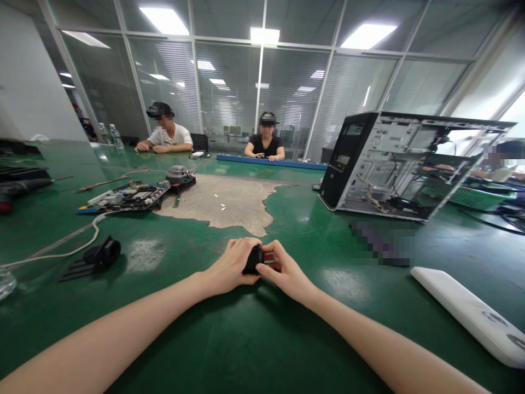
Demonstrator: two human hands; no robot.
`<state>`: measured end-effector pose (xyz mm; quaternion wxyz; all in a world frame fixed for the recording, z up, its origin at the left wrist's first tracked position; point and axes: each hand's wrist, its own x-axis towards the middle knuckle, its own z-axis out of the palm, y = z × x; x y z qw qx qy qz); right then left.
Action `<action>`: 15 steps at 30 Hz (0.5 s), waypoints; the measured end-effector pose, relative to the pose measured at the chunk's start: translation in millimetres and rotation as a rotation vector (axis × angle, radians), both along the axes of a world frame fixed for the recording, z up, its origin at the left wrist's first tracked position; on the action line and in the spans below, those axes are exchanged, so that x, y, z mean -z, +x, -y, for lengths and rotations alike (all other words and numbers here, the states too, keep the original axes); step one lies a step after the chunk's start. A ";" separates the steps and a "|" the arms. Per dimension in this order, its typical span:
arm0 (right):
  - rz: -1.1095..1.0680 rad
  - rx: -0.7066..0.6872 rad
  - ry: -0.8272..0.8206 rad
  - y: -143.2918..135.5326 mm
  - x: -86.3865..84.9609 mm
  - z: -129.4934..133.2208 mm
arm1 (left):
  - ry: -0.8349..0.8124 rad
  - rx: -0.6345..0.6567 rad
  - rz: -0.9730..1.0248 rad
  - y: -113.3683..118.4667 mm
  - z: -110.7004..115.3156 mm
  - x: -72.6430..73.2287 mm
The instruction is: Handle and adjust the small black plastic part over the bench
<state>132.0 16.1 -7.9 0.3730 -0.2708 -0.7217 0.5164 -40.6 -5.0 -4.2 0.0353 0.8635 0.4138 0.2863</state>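
A small black object (253, 261) is held between both hands, just above the green tabletop (229, 339) near the middle of the view. My left hand (233, 265) wraps round its left side, with the fingers over the top and the thumb low. From the right, my right hand (284, 269) pinches it with thumb and fingertips. The hands partly cover the object, so its full shape is hidden. Beyond the fingers lies a bare grey-brown patch (233, 200) of the table surface.
An open computer case (348, 164) stands at the right, near a white flat device (467, 312). Circuit boards (129, 197), a black round part (110, 251) and a pale cable (88, 241) lie left. Two people sit across the table; another is at far right.
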 end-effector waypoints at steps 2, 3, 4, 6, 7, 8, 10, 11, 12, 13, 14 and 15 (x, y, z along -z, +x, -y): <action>-0.007 0.025 0.008 -0.3 0.5 -0.5 | 0.005 -0.004 0.000 0.0 0.3 0.1; -0.006 0.040 0.005 -0.8 0.9 -1.8 | 0.005 -0.006 0.001 0.0 0.1 0.3; -0.004 0.054 -0.002 -1.4 1.4 -3.5 | 0.006 -0.008 0.002 0.0 -0.1 0.5; 0.007 0.071 -0.025 -2.5 2.4 -7.2 | 0.002 -0.006 0.001 -0.1 -0.8 1.0; 0.014 0.076 -0.038 -2.9 2.7 -8.5 | 0.001 -0.004 0.000 -0.1 -1.2 1.2; 0.022 0.078 -0.046 -3.1 2.8 -9.2 | 0.002 -0.004 0.000 -0.2 -1.5 1.3; 0.038 0.067 -0.046 -2.5 2.1 -8.2 | 0.006 -0.006 0.001 -0.4 -1.7 1.3; 0.043 0.053 -0.037 -1.8 1.4 -6.5 | 0.005 -0.006 0.000 -0.4 -1.7 1.1; 0.045 0.035 -0.022 -0.9 0.5 -4.4 | 0.004 -0.008 -0.001 -0.5 -1.6 0.8; 0.044 0.019 -0.004 -0.1 -0.5 -2.1 | 0.001 -0.009 -0.004 -0.5 -1.3 0.4; 0.042 0.007 0.015 0.6 -1.4 0.1 | -0.002 -0.010 -0.007 -0.4 -1.0 0.1; 0.039 0.001 0.032 1.1 -2.2 1.8 | -0.004 -0.012 -0.008 -0.4 -0.8 -0.3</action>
